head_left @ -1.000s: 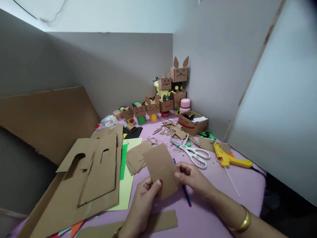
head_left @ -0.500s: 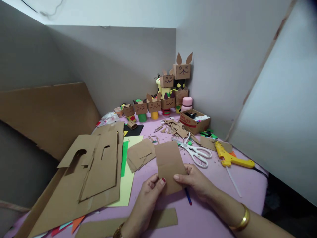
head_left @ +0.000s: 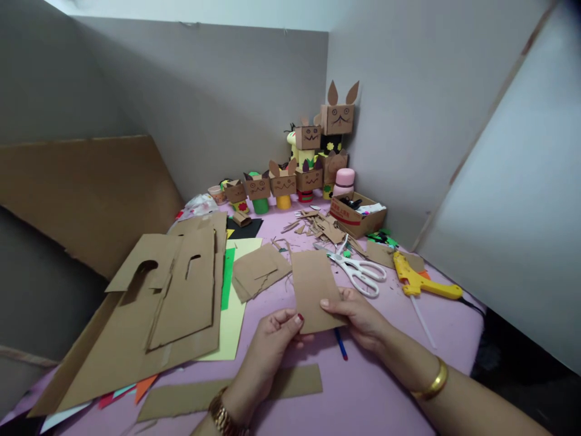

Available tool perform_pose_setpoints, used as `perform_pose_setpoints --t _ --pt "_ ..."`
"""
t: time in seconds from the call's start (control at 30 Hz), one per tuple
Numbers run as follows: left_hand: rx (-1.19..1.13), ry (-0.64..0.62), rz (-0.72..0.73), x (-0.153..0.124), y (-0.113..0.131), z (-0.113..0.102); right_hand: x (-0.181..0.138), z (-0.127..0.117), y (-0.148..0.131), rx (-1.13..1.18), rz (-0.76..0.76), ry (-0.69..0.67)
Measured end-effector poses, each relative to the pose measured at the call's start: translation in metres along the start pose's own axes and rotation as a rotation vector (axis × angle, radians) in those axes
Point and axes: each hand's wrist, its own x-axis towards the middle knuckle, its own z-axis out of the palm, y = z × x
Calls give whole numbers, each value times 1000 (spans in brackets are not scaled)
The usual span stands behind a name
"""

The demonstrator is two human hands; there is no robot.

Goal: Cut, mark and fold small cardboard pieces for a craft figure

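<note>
Between my two hands is a rectangular piece of brown cardboard [head_left: 315, 284], tilted up over the table. My left hand [head_left: 284, 330] pinches its lower left corner, thumb in front and fingers behind. My right hand [head_left: 358, 315] grips the lower right edge, the thumb lying flat on its face. Beneath the piece a blue pen [head_left: 340, 344] partly shows. Beyond it lie white-handled scissors [head_left: 363, 274], blades pointing away to the left. To the left rest a few cut cardboard pieces [head_left: 258, 269]. A long cardboard strip [head_left: 297, 381] lies under my left wrist.
Large cardboard sheets [head_left: 186, 309] cover the left side over yellow paper [head_left: 233, 339]. A yellow glue gun [head_left: 422, 283] lies at right. Cardboard scraps [head_left: 324, 227], a small box [head_left: 358, 223], a pink flask [head_left: 345, 181] and several cardboard animal figures [head_left: 284, 184] stand or lie behind.
The cardboard piece has turned slightly and shifted a little right in my hands. My left fingers have moved along its bottom edge. The view has tipped downward somewhat.
</note>
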Motion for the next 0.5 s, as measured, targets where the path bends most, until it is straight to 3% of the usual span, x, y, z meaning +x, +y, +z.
perform_pose_setpoints --t 0.1,0.23,0.5 --pt "-92 20 -37 -1 -2 0 0 -1 0 16 36 -8" --pt "-199 -47 -66 -2 -6 0 -2 -3 -1 43 96 -31" --pt "-226 -116 -52 -4 -9 -2 -4 -3 0 74 153 -74"
